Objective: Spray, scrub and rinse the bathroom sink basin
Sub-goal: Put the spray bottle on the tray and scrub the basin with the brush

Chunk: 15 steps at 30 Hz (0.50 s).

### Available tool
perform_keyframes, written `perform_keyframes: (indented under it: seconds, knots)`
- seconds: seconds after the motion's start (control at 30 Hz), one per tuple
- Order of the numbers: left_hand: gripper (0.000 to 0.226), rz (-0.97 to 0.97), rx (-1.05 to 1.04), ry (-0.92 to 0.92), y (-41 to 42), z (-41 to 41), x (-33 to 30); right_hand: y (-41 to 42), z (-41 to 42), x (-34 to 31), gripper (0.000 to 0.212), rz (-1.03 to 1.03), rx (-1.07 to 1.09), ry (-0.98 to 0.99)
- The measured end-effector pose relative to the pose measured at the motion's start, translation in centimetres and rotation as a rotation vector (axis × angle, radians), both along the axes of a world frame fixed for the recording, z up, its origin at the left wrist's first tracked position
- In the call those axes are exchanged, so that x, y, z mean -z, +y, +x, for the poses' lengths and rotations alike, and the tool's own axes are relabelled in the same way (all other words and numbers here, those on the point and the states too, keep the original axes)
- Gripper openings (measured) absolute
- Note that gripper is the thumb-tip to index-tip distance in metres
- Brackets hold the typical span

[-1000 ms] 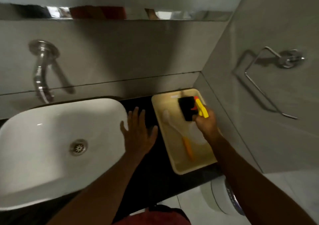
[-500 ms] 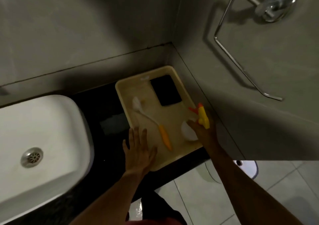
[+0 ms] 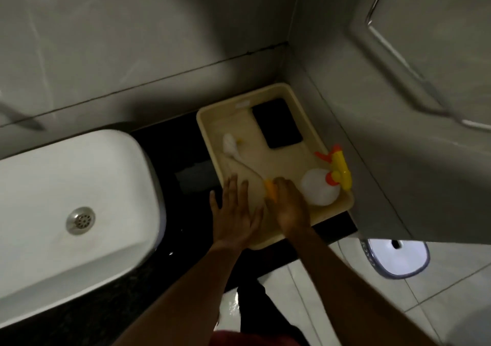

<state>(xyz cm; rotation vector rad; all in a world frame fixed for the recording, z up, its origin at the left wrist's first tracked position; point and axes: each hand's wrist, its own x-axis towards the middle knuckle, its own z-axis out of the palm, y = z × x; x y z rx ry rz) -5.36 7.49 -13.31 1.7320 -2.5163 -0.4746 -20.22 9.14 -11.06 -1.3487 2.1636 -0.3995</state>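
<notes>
I read my right hand (image 3: 291, 207), lower centre of the frame, as curling down over the brush (image 3: 271, 190) handle's orange end in the tray (image 3: 342, 207); whether the fingers have clamped yet I cannot tell. My left hand (image 3: 233, 213) lies flat and spread on the tray's near-left rim, probably steadying it. The spray bottle (image 3: 320, 189) stands free just right of my right hand. The sink (image 3: 66, 186) waits at left, well apart.

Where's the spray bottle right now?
The spray bottle stands in the near right corner of the cream tray on the counter, right of the sink, just beyond the right hand.
</notes>
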Motion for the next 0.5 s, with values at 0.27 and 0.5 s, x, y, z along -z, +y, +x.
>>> perform_keyframes:
  seconds: [0.27,0.5]
  knots:
    - [0.076,-0.152,-0.038,0.077,-4.0,7.8,-5.3,-3.3,0.9,-1.5,0.019,0.094,0.257,-0.287]
    - [0.074,-0.286,-0.458,-0.051,-7.0,32.2,-9.9,-5.8,7.5,-8.2,0.019,0.163,0.235,-0.796]
